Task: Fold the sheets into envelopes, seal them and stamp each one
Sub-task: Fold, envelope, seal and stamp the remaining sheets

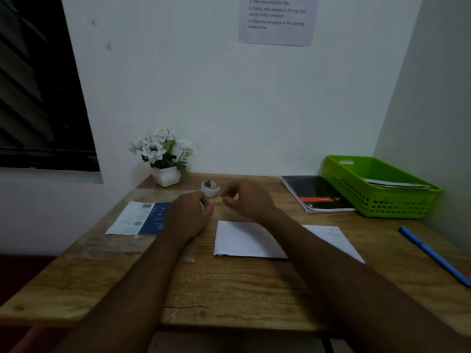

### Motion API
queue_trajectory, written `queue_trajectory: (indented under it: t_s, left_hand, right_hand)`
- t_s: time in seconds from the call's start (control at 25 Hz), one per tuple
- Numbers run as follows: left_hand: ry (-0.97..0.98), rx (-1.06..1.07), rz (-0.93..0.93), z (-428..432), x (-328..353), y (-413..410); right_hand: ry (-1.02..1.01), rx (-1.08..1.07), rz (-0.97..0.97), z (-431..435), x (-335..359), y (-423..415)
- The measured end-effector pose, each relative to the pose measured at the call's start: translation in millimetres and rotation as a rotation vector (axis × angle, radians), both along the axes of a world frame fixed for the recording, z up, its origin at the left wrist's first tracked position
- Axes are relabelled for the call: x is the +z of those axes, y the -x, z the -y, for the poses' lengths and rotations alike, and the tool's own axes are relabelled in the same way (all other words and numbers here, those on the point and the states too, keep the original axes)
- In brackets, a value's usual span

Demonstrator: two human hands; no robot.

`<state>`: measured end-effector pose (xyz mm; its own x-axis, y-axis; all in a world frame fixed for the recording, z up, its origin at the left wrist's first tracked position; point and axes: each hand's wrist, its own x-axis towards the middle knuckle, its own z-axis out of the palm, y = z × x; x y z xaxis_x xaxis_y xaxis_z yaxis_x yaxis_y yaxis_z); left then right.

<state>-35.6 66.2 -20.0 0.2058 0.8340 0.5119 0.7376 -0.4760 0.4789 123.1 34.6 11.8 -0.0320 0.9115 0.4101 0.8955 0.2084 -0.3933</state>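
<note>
A folded white sheet [244, 240] lies on the wooden desk [229, 289], partly under my right forearm. A second white sheet [334, 240] sticks out to its right. A white tape roll [210, 188] stands at the back of the desk. My left hand [190, 215] and my right hand [247, 200] hover close together just in front of the roll, above the desk. Both have curled fingers, and the right thumb and forefinger are pinched. Anything between the fingertips is too small to see. A short clear strip [188, 256] lies on the desk left of the folded sheet.
A blue and white printed sheet [142, 217] lies at the left. A potted white flower [165, 159] stands at the back. At the right are a black notebook [316, 192], a green basket [382, 197] holding papers, and a blue pen [433, 256]. An instruction sheet [277, 19] hangs on the wall.
</note>
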Motion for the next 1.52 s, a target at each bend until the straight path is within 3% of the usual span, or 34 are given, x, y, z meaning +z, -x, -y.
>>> queue_trajectory:
  t_s: [0.2, 0.52, 0.68, 0.84, 1.04, 1.28, 1.52]
  left_hand:
    - [-0.169, 0.122, 0.144, -5.4, 1.6, 0.8]
    - [-0.177, 0.122, 0.149, -5.7, 2.4, -0.5]
    - [-0.144, 0.13, 0.197, -6.4, 3.9, -1.1]
    - [-0.095, -0.027, 0.336, -5.3, 4.4, -4.2]
    - [0.05, -0.296, 0.388, 0.8, 2.6, -12.8]
    - [0.166, -0.347, 0.525, 8.8, 5.3, -14.6]
    - [0.185, -0.326, 0.495, 6.5, 2.9, -13.1]
  right_hand:
    - [0.058, 0.004, -0.066, -49.6, -24.8, 30.8]
    - [-0.026, -0.105, -0.199, -67.2, -25.5, 33.2]
    - [-0.158, 0.059, -0.33, -51.2, -29.2, 23.7]
    - [-0.299, 0.269, -0.29, -20.5, -31.8, 4.1]
    - [-0.433, 0.217, -0.109, 12.7, -29.3, -25.7]
    - [-0.301, 0.215, -0.505, 24.1, -27.7, -35.3]
    - [-0.249, 0.212, -0.579, 25.8, -27.7, -38.2]
